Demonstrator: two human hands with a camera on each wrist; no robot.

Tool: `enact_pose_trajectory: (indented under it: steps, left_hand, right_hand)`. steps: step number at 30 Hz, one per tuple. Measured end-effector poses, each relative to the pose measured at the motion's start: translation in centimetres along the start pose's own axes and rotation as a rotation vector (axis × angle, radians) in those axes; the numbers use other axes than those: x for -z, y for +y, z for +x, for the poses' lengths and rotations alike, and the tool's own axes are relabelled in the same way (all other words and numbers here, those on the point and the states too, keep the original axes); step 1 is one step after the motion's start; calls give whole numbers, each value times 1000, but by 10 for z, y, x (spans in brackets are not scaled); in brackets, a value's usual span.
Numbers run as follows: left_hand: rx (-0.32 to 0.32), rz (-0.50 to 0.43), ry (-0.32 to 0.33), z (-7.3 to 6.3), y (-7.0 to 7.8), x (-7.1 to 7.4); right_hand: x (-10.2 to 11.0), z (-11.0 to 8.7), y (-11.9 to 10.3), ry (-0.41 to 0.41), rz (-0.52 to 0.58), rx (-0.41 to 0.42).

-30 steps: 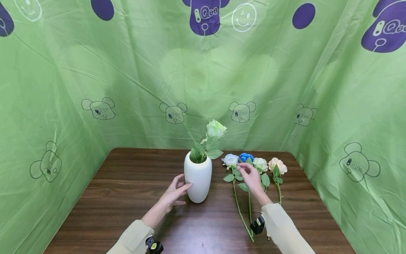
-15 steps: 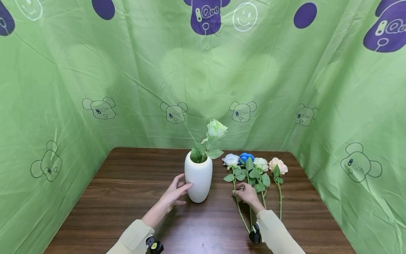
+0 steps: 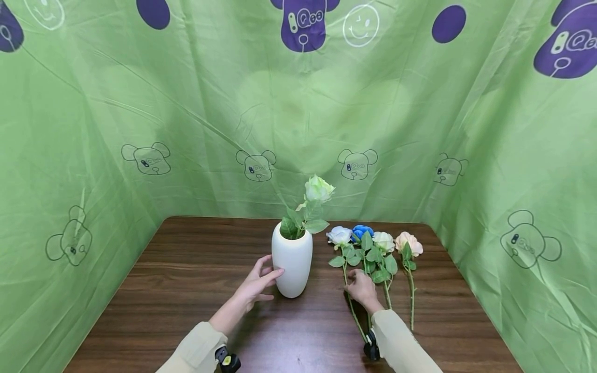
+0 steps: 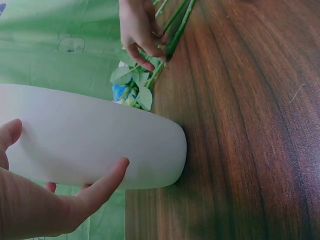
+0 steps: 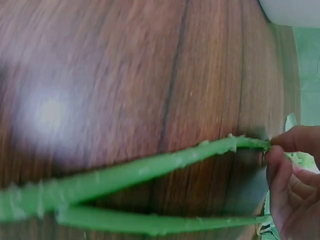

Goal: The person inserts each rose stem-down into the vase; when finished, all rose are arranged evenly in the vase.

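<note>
A white vase (image 3: 292,264) stands upright on the table with one pale green rose (image 3: 319,189) in it. My left hand (image 3: 252,285) holds the vase from the left side, its thumb on the front and other fingers partly hidden behind. In the right wrist view, my right hand (image 5: 295,180) pinches a green stem (image 5: 165,164) between thumb and finger. In the head view that hand is at the stem of the pale lavender rose (image 3: 340,235), which lies on the table.
To the right of the vase lie a blue rose (image 3: 361,232), a cream rose (image 3: 384,242) and a peach rose (image 3: 409,243), leaves overlapping among the first two. The wooden table (image 3: 186,269) is enclosed by a green printed curtain (image 3: 298,114).
My right hand has come down from near the lavender rose's bloom to its stem and now pinches it. My left hand and the vase stay where they were.
</note>
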State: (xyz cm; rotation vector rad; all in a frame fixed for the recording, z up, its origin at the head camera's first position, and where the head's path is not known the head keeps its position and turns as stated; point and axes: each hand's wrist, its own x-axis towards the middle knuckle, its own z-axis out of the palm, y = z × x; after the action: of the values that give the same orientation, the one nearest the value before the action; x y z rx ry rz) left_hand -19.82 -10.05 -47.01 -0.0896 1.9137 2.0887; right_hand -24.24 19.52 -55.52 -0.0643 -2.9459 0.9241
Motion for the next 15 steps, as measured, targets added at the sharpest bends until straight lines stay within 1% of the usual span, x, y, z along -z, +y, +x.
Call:
enact_pose_trajectory:
  steps: [3, 6, 10, 12, 13, 15]
  left_hand:
    - [-2, -3, -10, -9, 10, -2]
    - [3, -7, -13, -11, 14, -3]
    - [3, -5, -5, 0, 0, 0]
    - [4, -6, -2, 3, -3, 1]
    - [0, -1, -2, 3, -3, 1]
    - [-2, 0, -3, 3, -3, 2]
  right_hand:
    - [2, -1, -1, -23, -23, -18]
    - [3, -1, -3, -42, -35, -22]
    - [2, 0, -5, -48, -35, -13]
    - [1, 0, -5, -47, -22, 8]
    - [0, 0, -4, -48, 5, 24]
    - [0, 0, -3, -65, 99, 48]
